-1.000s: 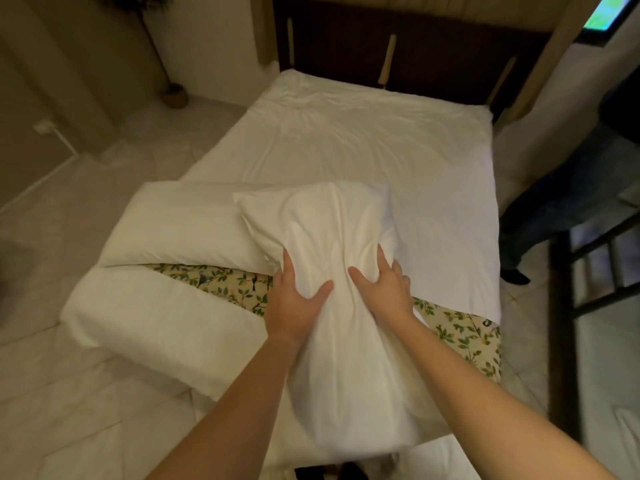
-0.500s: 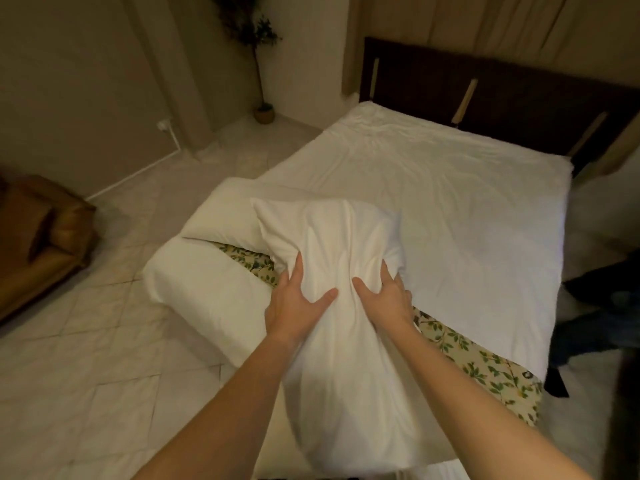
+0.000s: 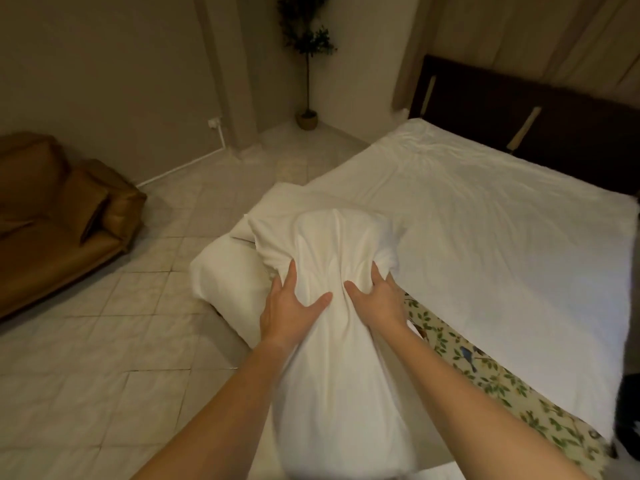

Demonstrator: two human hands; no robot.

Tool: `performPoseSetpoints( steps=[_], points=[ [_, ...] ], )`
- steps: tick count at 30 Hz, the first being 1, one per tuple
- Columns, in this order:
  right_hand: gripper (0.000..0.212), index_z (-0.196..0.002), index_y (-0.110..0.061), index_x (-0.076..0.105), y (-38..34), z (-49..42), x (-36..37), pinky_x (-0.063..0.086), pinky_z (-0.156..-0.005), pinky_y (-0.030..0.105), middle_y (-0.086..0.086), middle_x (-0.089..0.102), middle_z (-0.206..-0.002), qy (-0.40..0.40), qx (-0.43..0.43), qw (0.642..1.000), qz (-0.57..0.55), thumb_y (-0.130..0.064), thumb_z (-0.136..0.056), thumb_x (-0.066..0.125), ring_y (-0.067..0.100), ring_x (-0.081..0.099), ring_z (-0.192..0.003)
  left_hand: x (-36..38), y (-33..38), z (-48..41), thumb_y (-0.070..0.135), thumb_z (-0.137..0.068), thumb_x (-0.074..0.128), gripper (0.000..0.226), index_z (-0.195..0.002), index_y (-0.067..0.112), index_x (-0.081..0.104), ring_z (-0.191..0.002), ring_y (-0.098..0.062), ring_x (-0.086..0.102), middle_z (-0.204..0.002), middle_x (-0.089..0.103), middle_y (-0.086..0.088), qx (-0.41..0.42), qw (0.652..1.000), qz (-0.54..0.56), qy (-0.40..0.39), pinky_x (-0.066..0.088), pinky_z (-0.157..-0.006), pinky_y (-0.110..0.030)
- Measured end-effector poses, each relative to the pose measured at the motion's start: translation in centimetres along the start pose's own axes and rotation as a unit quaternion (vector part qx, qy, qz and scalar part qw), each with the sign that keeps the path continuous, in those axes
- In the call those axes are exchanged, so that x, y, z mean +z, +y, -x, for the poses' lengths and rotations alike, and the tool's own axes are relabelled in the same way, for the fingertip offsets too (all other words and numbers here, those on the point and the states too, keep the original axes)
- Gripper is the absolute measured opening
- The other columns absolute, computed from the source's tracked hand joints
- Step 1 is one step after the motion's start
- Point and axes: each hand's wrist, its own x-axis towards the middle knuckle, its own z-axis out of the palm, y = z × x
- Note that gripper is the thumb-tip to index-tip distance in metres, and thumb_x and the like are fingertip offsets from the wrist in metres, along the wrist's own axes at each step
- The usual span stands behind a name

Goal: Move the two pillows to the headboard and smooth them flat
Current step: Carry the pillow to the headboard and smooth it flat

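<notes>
A white pillow (image 3: 332, 341) hangs lengthwise in front of me, pinched at its middle. My left hand (image 3: 289, 306) grips its left side and my right hand (image 3: 379, 299) grips its right side. Behind it, at the foot corner of the bed, the second white pillow (image 3: 273, 202) lies mostly hidden by the one I hold. The dark wooden headboard (image 3: 519, 105) stands at the far right end of the bed, with the white sheet (image 3: 485, 237) spread flat below it.
A folded white duvet (image 3: 225, 278) bulges over the bed's near left corner, with floral fabric (image 3: 467, 358) showing at the foot. A brown leather sofa (image 3: 59, 209) stands at left, a potted plant (image 3: 306, 64) in the far corner. Tiled floor (image 3: 121, 341) lies between.
The view has swung left and I have shifted to the bed's left side; the sofa came into sight. Both hands keep the same grip on the pillow.
</notes>
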Motion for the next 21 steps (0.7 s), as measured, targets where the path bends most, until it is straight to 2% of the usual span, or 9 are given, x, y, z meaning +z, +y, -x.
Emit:
performPoseSetpoints(
  steps=[2,6,10,21],
  points=[
    [0.092,-0.17,-0.042,0.012,-3.2,-0.7,2.0,0.036,-0.12,0.055,0.004,0.017,-0.176,-0.009,-0.007,1.0,0.005,-0.079,-0.094,0.05,0.037,0.027,-0.155,-2.4,-2.1,-1.7,0.096,-0.068,0.061,0.12,-0.165,0.05,0.008,-0.157,-0.023,0.031,-0.174,0.022,0.005,-0.006,1.0,0.003,0.007,0.047,-0.115,-0.049],
    [0.091,-0.169,-0.043,0.014,-9.6,-1.3,6.1,0.039,-0.112,0.054,-0.002,0.007,-0.178,-0.021,-0.024,0.999,0.027,-0.079,-0.094,0.049,0.04,0.031,-0.15,-7.7,-6.3,-4.3,0.097,-0.066,0.062,0.121,-0.164,0.054,0.005,-0.16,-0.022,0.025,-0.176,0.015,0.006,-0.017,1.0,0.011,0.022,0.042,-0.119,-0.048],
    [0.094,-0.17,-0.039,0.012,-15.0,-1.6,9.9,0.036,-0.119,0.056,0.0,-0.002,-0.179,-0.043,-0.043,0.997,0.037,-0.08,-0.094,0.049,0.042,0.026,-0.154,-12.7,-9.5,-5.9,0.095,-0.067,0.063,0.119,-0.163,0.056,0.003,-0.159,-0.024,0.025,-0.175,0.015,0.007,-0.026,0.999,0.009,0.04,0.04,-0.121,-0.054],
    [0.096,-0.171,-0.035,0.014,-27.8,-2.6,18.8,0.034,-0.12,0.056,0.001,-0.001,-0.179,-0.102,-0.11,0.988,0.046,-0.08,-0.094,0.049,0.042,0.024,-0.156,-23.6,-17.1,-9.6,0.095,-0.068,0.062,0.117,-0.161,0.059,0.0,-0.159,-0.026,0.024,-0.176,0.009,0.01,-0.082,0.989,-0.004,0.12,0.039,-0.12,-0.055]
  ],
)
